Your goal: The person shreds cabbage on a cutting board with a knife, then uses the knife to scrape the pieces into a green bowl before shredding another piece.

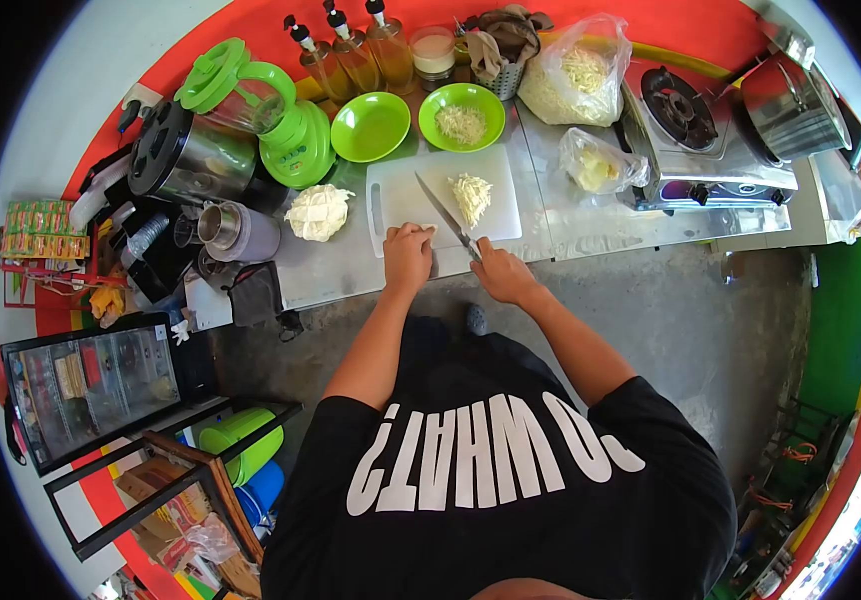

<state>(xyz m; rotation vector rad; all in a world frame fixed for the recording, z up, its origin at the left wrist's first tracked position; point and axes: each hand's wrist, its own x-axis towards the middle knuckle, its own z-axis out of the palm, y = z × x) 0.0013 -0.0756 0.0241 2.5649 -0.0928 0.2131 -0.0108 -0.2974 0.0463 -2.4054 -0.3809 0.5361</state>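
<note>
My right hand (504, 274) is wrapped round the handle of a kitchen knife (443, 208), its blade slanting up and left over the white cutting board (398, 195). My left hand (408, 258) rests at the board's near edge, fingers curled in. A small pale piece of cabbage (432, 231) shows at its fingertips, mostly hidden. To the right of the blade lies a heap of shredded cabbage (472, 200). A larger cut chunk of cabbage (319, 212) sits on the metal counter left of the board.
Behind the board stand two green bowls, one bare inside (371, 127), the other (494, 125) holding shreds. A green blender (296, 145) and pump bottles (351, 62) are at the back left. Bagged shreds (578, 85), a smaller bag (601, 162) and a gas stove (716, 185) are right.
</note>
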